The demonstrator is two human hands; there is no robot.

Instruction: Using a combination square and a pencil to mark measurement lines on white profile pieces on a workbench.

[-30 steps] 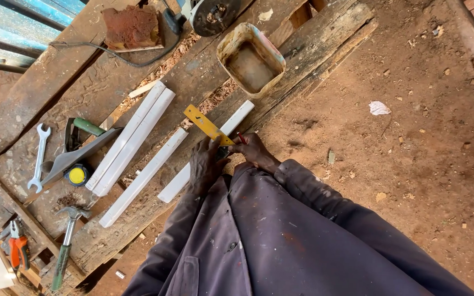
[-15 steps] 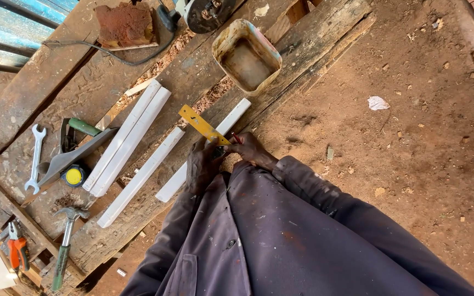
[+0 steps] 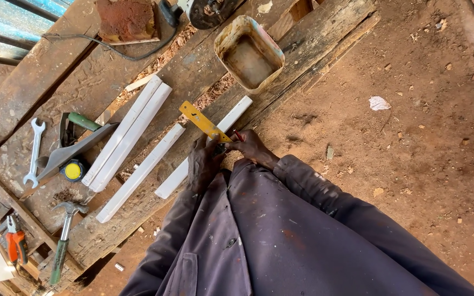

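Wood: a weathered plank surface point(image 3: 56, 82) runs diagonally across the view, its near edge meeting bare red-brown dirt floor point(image 3: 412, 164) that lies open to the right.
Edge: the long white moulding strip point(image 3: 204, 145) lies along the surface's near edge, just in front of the person's dark work coat point(image 3: 281, 241).
Left hand: the left hand point(image 3: 201, 161) presses down flat on the white strip and on the lower end of the yellow metal ruler point(image 3: 203, 121); the fingers are spread, not clenched.
Right hand: the right hand point(image 3: 250, 147) is closed on a small red pencil point(image 3: 238, 135), its tip at the ruler's end, touching or nearly touching the strip.
Ruler: it lies across the strip at an angle, its free end pointing up and away from both hands.
Beside: a second white strip point(image 3: 141, 172) lies parallel, just left of the first; a pair of wider white strips point(image 3: 127, 131) sits beyond it.
Above: a battered rectangular metal tub point(image 3: 249, 53) stands near the strip's far end.
Far left: a grey trowel-like blade point(image 3: 75, 151), a yellow tape measure point(image 3: 73, 171), a steel spanner point(image 3: 34, 151), a claw hammer point(image 3: 64, 235) and orange-handled pliers point(image 3: 13, 241), all well apart from the hands.
Open room: bare planks lie between the strips and the tools.
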